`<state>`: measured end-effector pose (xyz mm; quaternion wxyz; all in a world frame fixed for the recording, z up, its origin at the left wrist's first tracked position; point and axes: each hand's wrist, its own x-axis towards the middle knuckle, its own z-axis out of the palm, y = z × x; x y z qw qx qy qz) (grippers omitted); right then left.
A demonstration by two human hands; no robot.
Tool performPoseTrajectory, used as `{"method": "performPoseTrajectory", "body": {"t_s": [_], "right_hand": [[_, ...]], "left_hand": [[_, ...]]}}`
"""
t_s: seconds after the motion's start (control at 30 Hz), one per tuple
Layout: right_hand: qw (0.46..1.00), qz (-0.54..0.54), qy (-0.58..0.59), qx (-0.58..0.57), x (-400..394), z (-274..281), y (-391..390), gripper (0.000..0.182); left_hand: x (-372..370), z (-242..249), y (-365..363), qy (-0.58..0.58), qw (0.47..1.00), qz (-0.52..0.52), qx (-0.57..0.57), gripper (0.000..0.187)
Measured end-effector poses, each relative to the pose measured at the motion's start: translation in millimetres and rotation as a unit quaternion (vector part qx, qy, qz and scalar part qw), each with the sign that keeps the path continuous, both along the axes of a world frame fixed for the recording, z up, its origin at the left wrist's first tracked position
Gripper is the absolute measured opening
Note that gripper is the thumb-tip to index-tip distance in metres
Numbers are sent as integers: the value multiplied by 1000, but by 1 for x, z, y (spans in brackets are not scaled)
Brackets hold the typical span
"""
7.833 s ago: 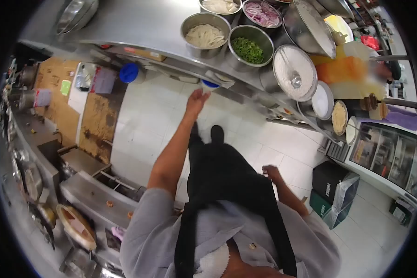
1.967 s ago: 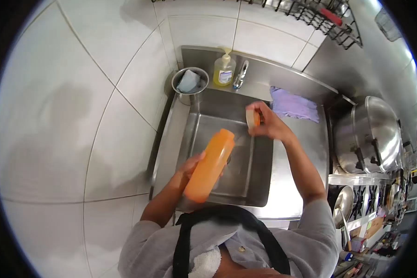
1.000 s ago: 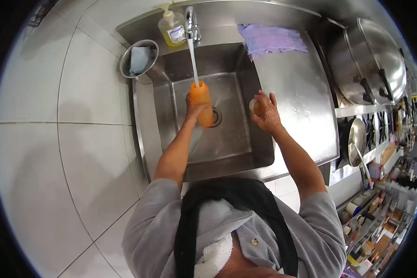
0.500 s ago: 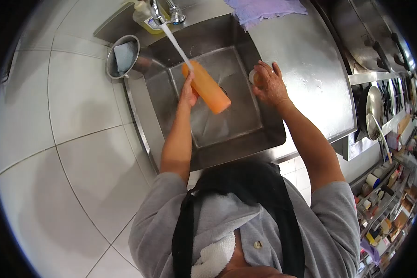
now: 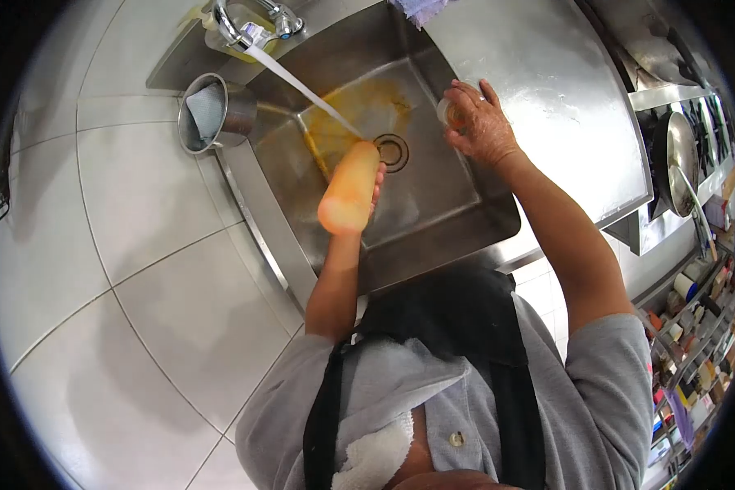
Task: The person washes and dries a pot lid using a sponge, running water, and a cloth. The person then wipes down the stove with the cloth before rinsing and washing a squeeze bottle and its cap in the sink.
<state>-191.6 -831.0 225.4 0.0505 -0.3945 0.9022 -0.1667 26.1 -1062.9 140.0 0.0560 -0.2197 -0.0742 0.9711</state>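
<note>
My left hand (image 5: 378,189) is wrapped round an orange bottle (image 5: 349,188), tilted over the sink (image 5: 420,192) with its far end toward the drain (image 5: 393,153). Water runs from the faucet (image 5: 230,31) in a stream that reaches the bottle's far end. Orange-yellow liquid (image 5: 335,131) spreads over the sink floor. At the sink's right rim, my right hand (image 5: 483,126) has its fingers closed round a small round cap or lid (image 5: 449,113), partly hidden by the fingers.
A metal pot (image 5: 238,114) with a grey-blue cloth (image 5: 207,112) sits left of the sink. Behind it is a soap bottle (image 5: 224,39). A purple cloth (image 5: 420,8) lies at the back edge of the steel counter (image 5: 547,106). A pan (image 5: 676,163) stands at the right.
The bottle has swung down and left, from pointing its base away to pointing it toward me. Orange-yellow liquid now covers part of the sink floor. The camera view has shifted slightly.
</note>
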Motion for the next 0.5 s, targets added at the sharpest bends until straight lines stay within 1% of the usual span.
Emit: {"method": "performPoseTrajectory", "body": {"t_s": [0.07, 0.17, 0.27, 0.37, 0.43, 0.47, 0.5], "right_hand": [[1000, -1, -3, -3, 0, -1, -1, 58], [1000, -2, -3, -7, 0, -1, -1, 58], [1000, 4, 3, -26, -1, -2, -1, 59], [998, 28, 0, -55, -3, -8, 1, 62], [997, 41, -1, -64, -8, -19, 6, 64], [996, 23, -13, -86, -7, -28, 4, 61], [994, 33, -25, -101, -7, -30, 5, 54]], "left_hand": [[8, 24, 3, 21, 1000, 1, -22, 62], [7, 40, 4, 107, 991, -11, -79, 63], [-4, 63, 8, 136, 968, 28, -210, 60], [-17, 76, -4, 44, 944, 38, -326, 67], [-25, 27, -41, -29, 916, -18, -400, 53], [-32, 21, -49, -18, 871, 4, -492, 47], [-45, 13, -51, 6, 820, 23, -572, 41]]}}
